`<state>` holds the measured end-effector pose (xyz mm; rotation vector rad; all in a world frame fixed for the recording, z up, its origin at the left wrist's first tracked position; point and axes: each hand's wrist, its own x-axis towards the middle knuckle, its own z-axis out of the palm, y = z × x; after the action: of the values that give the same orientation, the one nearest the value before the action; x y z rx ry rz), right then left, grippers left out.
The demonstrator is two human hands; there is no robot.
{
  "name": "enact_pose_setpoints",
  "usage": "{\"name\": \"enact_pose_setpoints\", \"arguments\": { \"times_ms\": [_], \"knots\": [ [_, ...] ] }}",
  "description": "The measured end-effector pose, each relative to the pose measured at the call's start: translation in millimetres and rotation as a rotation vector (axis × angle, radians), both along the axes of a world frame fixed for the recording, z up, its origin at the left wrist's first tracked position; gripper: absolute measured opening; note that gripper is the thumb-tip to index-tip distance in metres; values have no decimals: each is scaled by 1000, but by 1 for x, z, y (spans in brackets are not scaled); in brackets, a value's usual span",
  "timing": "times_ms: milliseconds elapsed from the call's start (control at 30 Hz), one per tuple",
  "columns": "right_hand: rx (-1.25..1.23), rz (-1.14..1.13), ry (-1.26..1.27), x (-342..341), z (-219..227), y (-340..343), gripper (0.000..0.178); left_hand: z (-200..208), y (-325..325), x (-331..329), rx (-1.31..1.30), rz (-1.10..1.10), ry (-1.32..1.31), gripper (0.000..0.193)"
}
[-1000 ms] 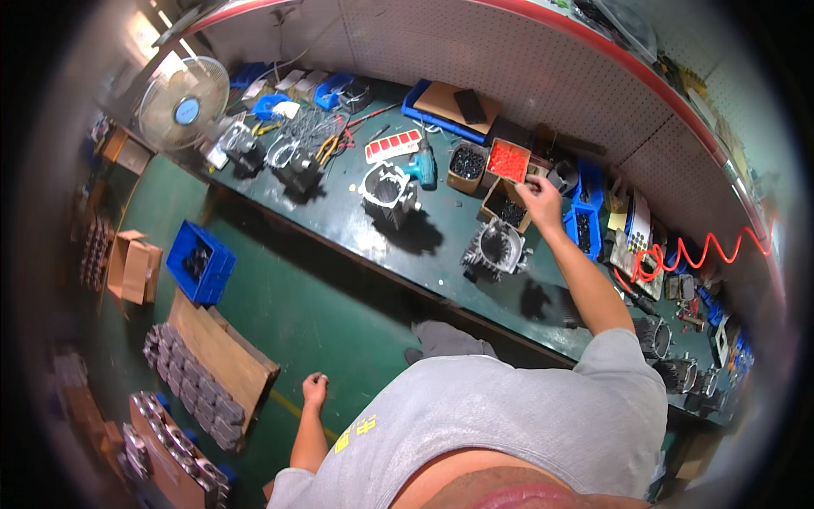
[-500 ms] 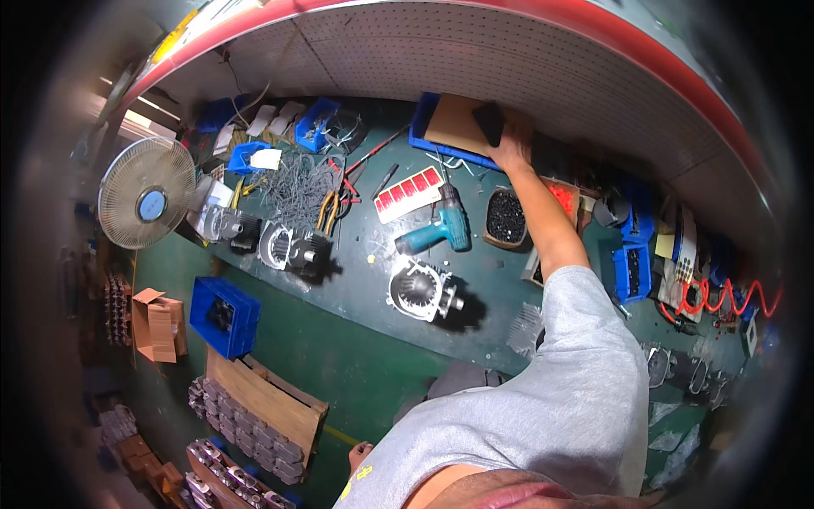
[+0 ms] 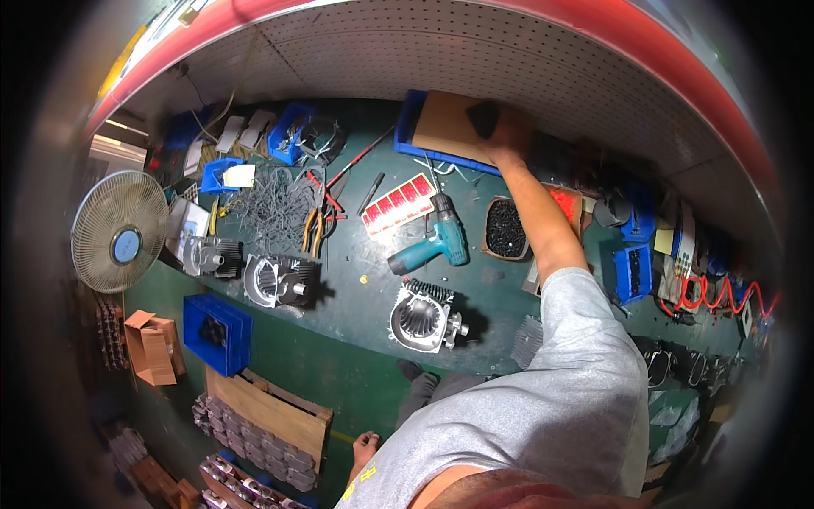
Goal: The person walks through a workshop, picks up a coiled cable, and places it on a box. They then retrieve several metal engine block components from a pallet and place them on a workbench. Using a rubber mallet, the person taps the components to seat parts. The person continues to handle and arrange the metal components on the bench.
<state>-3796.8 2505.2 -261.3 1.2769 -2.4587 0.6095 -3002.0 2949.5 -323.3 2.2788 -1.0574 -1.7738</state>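
My right hand (image 3: 510, 140) is stretched to the back of the bench, over a brown cardboard piece (image 3: 449, 121) in a blue bin (image 3: 410, 114). Beside its fingers is a flat black piece (image 3: 483, 119). Shadow hides the fingers, so I cannot tell whether they grip it. Low by my side hangs my left hand (image 3: 365, 444), its fingers curled and nothing visible in them. In front of me on the bench lies a silver metal housing (image 3: 417, 318) with a finned interior. A teal cordless drill (image 3: 434, 246) lies behind it, next to a red-and-white label sheet (image 3: 398, 206).
A box of small black parts (image 3: 507, 231) sits under my right forearm. Further left are a second housing (image 3: 275, 282), grey cable ties (image 3: 270, 204) and orange-handled pliers (image 3: 314, 229). A fan (image 3: 123, 242) stands at the left end. On the floor are blue crates (image 3: 216, 332).
The view has shifted slightly, so the bench things sit a little differently in it. My right hand stays at the blue bin, next to the black piece. My left hand still hangs low.
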Motion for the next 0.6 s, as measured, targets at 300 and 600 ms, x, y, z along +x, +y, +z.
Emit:
{"name": "enact_pose_setpoints", "arguments": {
  "times_ms": [300,600],
  "knots": [
    [-41,-39,-67,3,-16,5,85,30,-43,-44,28,62,-12,35],
    [17,43,-224,7,0,22,95,14,-30,-38,6,45,25,35]
  ]
}}
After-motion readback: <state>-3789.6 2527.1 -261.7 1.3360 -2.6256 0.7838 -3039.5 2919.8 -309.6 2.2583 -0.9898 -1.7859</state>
